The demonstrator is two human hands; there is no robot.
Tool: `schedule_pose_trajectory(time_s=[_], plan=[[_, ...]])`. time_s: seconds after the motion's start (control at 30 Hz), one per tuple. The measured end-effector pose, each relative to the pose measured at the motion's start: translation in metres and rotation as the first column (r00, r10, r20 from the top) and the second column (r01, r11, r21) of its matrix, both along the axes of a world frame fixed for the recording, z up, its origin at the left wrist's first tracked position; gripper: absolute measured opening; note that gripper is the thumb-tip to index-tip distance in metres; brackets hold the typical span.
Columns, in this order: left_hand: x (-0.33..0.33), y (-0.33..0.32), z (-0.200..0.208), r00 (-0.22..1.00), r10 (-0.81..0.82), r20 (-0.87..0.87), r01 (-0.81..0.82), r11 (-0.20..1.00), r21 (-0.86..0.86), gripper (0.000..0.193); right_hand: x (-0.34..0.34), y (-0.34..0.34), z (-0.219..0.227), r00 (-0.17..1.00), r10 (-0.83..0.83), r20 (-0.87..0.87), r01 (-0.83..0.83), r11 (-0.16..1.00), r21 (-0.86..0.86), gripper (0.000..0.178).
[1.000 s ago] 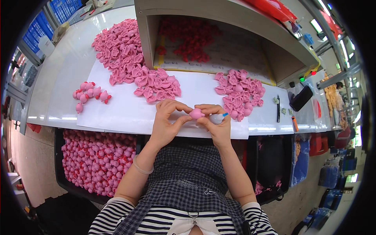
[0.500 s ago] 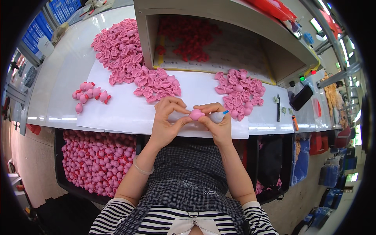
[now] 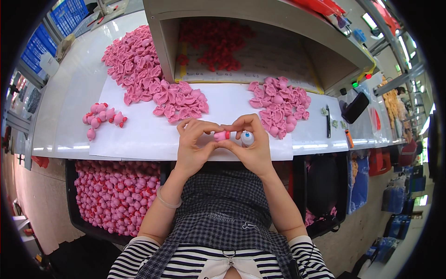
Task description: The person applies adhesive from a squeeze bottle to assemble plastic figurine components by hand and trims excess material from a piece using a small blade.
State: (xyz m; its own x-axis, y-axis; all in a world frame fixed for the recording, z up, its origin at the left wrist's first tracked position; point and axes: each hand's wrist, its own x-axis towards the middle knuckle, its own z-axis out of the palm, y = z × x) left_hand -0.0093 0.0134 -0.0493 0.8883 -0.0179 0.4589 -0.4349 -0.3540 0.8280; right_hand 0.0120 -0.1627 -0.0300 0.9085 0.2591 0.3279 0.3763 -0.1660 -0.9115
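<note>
Over the front of the white sheet, my left hand (image 3: 194, 148) pinches a small pink figure (image 3: 217, 136) between thumb and fingertips. A red piece (image 3: 226, 135) shows at the figure's right side, where the fingertips of my right hand (image 3: 257, 151) meet it. That same right hand keeps a small white bottle (image 3: 247, 140) with a blue tip in its curled fingers, the tip facing up. Both hands are closed, their thumbs nearly touching. Part of the figure is hidden by my fingers.
Pink moulded pieces form a large heap (image 3: 139, 69) at the left and a smaller pile (image 3: 281, 107) at the right. Several pink-and-red figures (image 3: 103, 115) lie far left. A shelf box (image 3: 251, 56) holds red pieces (image 3: 218, 46). Below the table edge stands a full black bin (image 3: 116, 195).
The figure has turned between my fingers, and red now shows on its right side. My right hand has tilted the bottle so its blue tip points up instead of rightward.
</note>
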Motion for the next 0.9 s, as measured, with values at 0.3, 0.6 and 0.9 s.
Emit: schedule_pose_trajectory(time_s=[0.3,0.6,0.9], plan=[[0.005,0.000,-0.001,0.999,0.020,0.032,-0.020,1.000,-0.005,0.024,-0.001,0.005,-0.001,0.997,-0.030,-0.075,0.037,0.994,0.100,0.048],[-0.001,-0.003,-0.002,0.991,0.092,0.098,-0.097,0.994,0.042,0.028,-0.005,0.010,-0.017,0.991,-0.018,-0.135,0.050,0.971,0.235,0.041],[0.002,-0.014,0.002,0.986,0.010,0.164,-0.036,0.987,0.154,0.028,-0.010,0.023,-0.033,0.966,-0.253,-0.056,0.258,0.924,0.282,0.019]])
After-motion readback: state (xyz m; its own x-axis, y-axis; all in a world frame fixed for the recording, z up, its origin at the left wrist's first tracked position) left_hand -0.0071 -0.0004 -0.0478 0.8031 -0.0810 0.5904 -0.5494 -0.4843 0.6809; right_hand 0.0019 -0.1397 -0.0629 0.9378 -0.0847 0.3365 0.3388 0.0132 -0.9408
